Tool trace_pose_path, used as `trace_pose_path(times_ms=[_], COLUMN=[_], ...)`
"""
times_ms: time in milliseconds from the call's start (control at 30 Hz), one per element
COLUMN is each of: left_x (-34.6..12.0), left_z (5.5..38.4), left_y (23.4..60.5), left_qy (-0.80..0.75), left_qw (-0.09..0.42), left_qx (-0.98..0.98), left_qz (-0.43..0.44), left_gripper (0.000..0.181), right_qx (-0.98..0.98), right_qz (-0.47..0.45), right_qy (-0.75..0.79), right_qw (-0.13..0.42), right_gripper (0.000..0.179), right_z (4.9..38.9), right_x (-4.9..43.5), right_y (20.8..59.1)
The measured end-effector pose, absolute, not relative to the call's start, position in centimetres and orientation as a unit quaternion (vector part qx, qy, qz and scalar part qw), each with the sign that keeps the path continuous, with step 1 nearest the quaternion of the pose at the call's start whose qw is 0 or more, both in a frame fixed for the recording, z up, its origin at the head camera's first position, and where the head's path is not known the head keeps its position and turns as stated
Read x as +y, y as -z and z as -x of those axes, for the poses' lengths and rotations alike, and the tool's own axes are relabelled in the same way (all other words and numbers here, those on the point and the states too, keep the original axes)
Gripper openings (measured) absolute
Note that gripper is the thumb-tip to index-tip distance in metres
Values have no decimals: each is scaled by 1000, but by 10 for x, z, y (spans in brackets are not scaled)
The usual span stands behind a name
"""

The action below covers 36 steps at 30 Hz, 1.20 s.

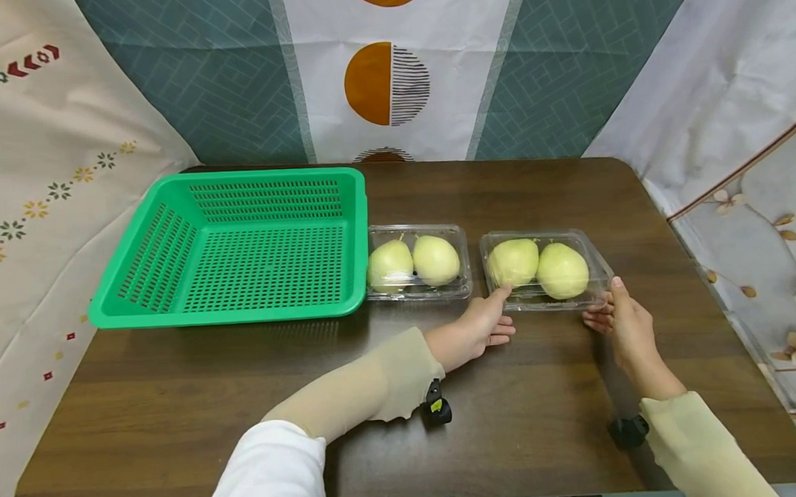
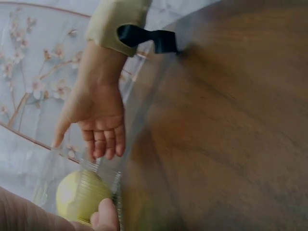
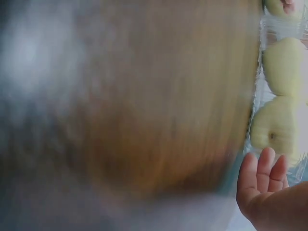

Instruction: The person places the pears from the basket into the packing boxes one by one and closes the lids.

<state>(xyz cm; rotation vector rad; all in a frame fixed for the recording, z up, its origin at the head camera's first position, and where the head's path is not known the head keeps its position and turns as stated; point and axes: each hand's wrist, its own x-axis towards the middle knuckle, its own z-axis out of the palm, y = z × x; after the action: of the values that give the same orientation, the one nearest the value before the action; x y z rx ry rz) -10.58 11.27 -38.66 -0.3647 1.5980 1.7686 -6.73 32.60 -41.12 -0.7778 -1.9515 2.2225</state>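
Two clear plastic boxes stand side by side, each with two pale green pears inside. My left hand (image 1: pixel 476 328) is at the near left corner of the right-hand box (image 1: pixel 595 269), its thumb (image 2: pixel 109 214) over the edge and its fingers extended below. At the near right corner, my right hand (image 1: pixel 628 326) has its thumb beside the rim and loosely straight fingers (image 3: pixel 263 168) close to the plastic. Pears (image 1: pixel 563 271) show through the lid. The other box (image 1: pixel 465 264) lies left of my left hand, untouched.
A large green perforated basket (image 1: pixel 234 315) stands on the left of the brown wooden table (image 1: pixel 513 436), against the left-hand box. Patterned cloths (image 1: pixel 230 78) hang behind the table and at both sides.
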Motion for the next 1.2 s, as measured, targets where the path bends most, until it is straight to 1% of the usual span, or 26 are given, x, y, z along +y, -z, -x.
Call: trace_pose_path(times_ms=[67,233,433,633,767,900,1033,1200], left_x=[112,112,108,104,103,103,105,109], left_z=[106,108,112,118,121,122,121,118], left_y=[390,396,399,408,414,417,418,420], left_qy=[-684,-674,-658,-665,-669,-680,-688,-695], left_qw=[367,362,354,355,360,358,354,348], left_qx=[615,633,658,655,649,638,632,627], left_qz=[140,120,95,61,48,46,45,49], left_gripper=[57,42,27,27,32,34,31,26], right_qx=[-619,-579,-566,-547,-538,-528,-518,-501], right_qz=[261,276,270,262,254,242,235,240], right_qy=[-740,-765,-776,-791,-802,-813,-822,-831], right_qw=[38,55,68,75,62,45,34,28], right_gripper=[37,25,24,23,27,31,33,32], right_z=[66,64,63,63,64,66,67,68], right_x=[326,322,320,318,319,320,321,321], right_y=[410,411,413,414,415,416,418,419])
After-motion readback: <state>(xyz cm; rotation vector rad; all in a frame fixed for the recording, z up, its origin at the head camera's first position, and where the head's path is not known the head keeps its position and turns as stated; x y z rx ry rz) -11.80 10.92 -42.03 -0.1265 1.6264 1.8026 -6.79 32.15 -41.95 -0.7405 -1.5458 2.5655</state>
